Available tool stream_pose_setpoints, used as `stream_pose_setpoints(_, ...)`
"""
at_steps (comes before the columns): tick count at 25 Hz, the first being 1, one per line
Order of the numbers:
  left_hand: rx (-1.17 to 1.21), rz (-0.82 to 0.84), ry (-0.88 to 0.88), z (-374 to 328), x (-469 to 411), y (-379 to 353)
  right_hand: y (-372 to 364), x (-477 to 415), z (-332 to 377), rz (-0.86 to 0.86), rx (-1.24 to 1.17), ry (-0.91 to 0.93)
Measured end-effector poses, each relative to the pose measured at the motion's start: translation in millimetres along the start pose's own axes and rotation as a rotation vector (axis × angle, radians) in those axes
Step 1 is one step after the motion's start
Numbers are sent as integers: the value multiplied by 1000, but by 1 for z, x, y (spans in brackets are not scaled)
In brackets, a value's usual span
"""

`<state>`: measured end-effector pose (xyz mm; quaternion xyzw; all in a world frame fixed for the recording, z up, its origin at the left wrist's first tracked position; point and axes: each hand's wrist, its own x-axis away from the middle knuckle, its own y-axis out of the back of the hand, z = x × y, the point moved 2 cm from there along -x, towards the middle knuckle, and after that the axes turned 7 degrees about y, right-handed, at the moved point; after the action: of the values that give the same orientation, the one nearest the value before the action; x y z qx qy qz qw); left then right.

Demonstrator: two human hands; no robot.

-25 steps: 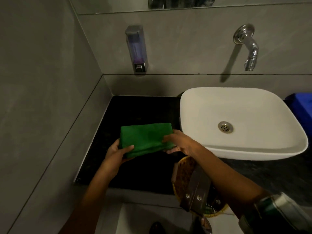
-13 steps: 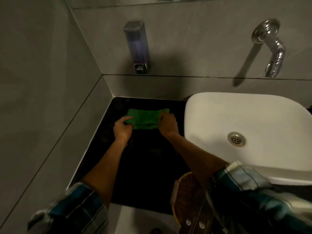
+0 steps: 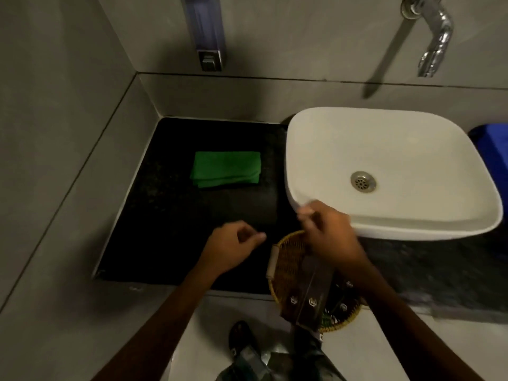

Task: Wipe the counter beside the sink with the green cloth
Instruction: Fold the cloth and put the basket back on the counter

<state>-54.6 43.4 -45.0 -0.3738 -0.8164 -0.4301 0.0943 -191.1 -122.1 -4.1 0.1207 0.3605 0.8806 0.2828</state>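
Note:
The green cloth [image 3: 226, 169] lies folded flat on the black counter [image 3: 154, 229], to the left of the white sink [image 3: 450, 215]. No hand touches it. My left hand [image 3: 231, 247] hovers over the counter's front part, well below the cloth, fingers loosely curled and empty. My right hand [image 3: 327, 232] is motion-blurred at the sink's front left corner, above a wicker basket [image 3: 286, 262]; I cannot tell whether it holds anything.
A soap dispenser [image 3: 206, 31] hangs on the back wall above the counter. A chrome tap [image 3: 434, 34] juts out over the sink. A blue object [image 3: 492, 152] sits at the far right. Grey tiled walls close in the counter at left and back.
Both hands set the folded cloth down near the back of the counter, let go, and drew back toward me. The right hand moved over to the basket by the sink.

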Motion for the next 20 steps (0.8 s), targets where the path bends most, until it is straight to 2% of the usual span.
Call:
stream_pose_setpoints(2,-59,50,25,4,24,-22,33,39,-35,0,286,-165)
stream_pose_setpoints(4,-51,70,39,5,36,-44,47,66,-67,165,503,-397)
stream_pose_setpoints(6,-15,37,38,4,40,-58,39,82,-84,296,345,-570)
stream_pose_setpoints(7,-10,15,29,3,41,-61,33,85,-86,292,212,-595)
stream_pose_setpoints(12,-2,-87,24,24,31,-24,7,60,-62,192,59,-456)
stream_pose_setpoints(18,76,-340,186,91,5,74,-69,-14,10,270,17,-225)
stream_pose_setpoints(20,90,-378,240,114,-6,98,-97,-39,38,279,-8,-150)
